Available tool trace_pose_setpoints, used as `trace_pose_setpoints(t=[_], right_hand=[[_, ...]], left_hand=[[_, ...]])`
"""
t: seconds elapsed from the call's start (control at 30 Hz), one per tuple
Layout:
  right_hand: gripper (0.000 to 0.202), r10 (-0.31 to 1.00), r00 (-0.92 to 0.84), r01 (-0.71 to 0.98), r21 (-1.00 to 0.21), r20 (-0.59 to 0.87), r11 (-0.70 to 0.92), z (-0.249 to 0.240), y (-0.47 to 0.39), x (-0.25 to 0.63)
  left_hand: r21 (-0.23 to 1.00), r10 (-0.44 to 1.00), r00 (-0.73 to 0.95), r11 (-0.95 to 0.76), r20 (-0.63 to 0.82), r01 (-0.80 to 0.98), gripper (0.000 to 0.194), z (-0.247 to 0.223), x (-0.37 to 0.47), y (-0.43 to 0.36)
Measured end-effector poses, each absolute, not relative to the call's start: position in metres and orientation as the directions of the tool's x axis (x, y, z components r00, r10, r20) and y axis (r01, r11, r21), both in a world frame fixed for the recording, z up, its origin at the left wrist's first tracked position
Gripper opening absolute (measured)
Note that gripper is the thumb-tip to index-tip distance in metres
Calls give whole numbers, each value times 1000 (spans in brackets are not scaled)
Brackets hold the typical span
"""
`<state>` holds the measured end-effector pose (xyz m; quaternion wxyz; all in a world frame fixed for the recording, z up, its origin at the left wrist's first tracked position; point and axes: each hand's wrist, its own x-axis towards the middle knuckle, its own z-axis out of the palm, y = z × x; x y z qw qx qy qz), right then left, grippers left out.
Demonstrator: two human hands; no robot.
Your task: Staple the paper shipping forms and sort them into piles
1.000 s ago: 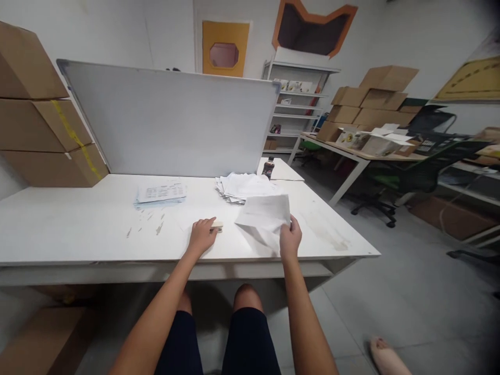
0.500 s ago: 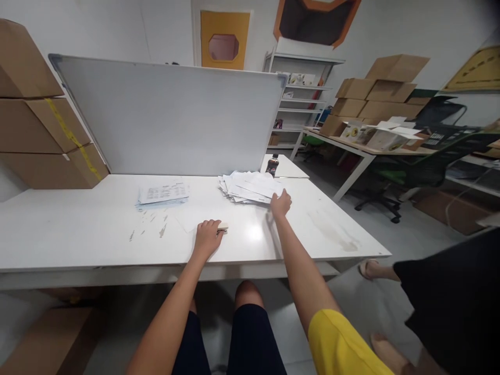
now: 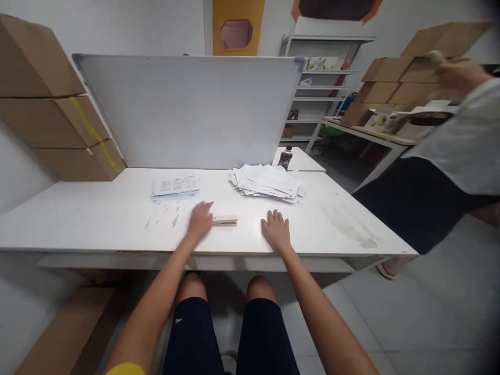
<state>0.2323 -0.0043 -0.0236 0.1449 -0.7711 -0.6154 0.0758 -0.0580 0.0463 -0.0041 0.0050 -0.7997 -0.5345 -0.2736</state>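
A cream stapler (image 3: 225, 220) lies on the white table (image 3: 109, 213), in front of and between two lots of paper. Just left of it is my left hand (image 3: 200, 221), fingers apart and holding nothing. My right hand (image 3: 276, 229) rests flat on the tabletop to the stapler's right, fingers spread. Beyond my right hand is a messy heap of white papers (image 3: 267, 182). A smaller, neater stack of printed sheets (image 3: 176, 186) lies at the back left, with small dark marks on the table before it.
Behind the papers stands a whiteboard (image 3: 187, 114), with cardboard boxes (image 3: 58, 125) at its left. A dark bottle (image 3: 285, 158) is behind the heap. At the right a person in a white top (image 3: 474, 140) stands near another table with boxes.
My left hand has let go of the stapler and moved off to its left. My right hand has left the paper heap and come down nearer the front edge. The person at right has moved.
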Motion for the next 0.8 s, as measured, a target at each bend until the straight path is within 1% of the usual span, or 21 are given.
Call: trace_pose_setpoints(t=[0.03,0.07,0.1,0.13,0.17,0.27,0.33,0.4,0.47,0.5,0.53,0.57,0.6,0.63,0.7,0.73,0.8], right_hand=[[65,971,236,924,-316,34,-214,-22,-4,231],[65,971,238,923,-315,18,-221,-20,-3,230],[66,971,239,924,-311,11,-224,-19,-2,230],[66,970,243,924,-307,10,-228,-17,-2,230],[66,968,249,924,-303,12,-234,-15,-1,231],[66,967,253,924,-300,19,-236,-13,-1,231],[65,969,246,926,-298,17,-230,-13,-2,231],[65,969,245,928,-294,14,-230,-14,-1,232],[65,969,247,927,-297,15,-231,-15,0,232],[65,969,247,926,-299,16,-231,-15,0,232],[65,969,247,925,-301,18,-231,-15,0,232],[65,969,247,925,-302,18,-230,-15,1,233],[65,969,248,925,-302,19,-231,-15,1,233],[65,968,249,925,-301,19,-232,-15,1,233],[66,968,251,924,-301,16,-235,-16,1,233],[66,968,251,924,-301,15,-235,-17,1,233],[66,968,252,925,-296,14,-237,-18,1,233]], left_hand=[[232,889,284,-380,360,896,55,-2,-76,55],[205,930,256,-313,264,927,64,1,-93,62],[191,951,260,-290,169,938,69,3,-108,68],[185,950,289,-308,121,933,69,4,-120,72],[189,950,295,-310,106,932,67,5,-130,73],[249,937,301,-338,176,908,51,7,-145,68],[355,939,234,-314,251,880,38,11,-150,69],[527,937,89,-266,337,807,35,20,-155,81],[675,912,-83,-234,402,700,40,31,-164,105],[708,895,-149,-221,420,670,43,36,-169,119],[712,892,-199,-173,406,681,42,39,-176,133],[686,895,-250,-80,368,723,40,41,-182,146],[625,900,-268,-5,343,780,39,40,-189,157],[536,910,-246,33,332,844,40,38,-196,167],[351,925,-173,47,337,935,47,29,-206,178],[279,932,-141,45,335,959,50,23,-209,181],[199,936,-127,63,329,978,54,14,-212,183]])
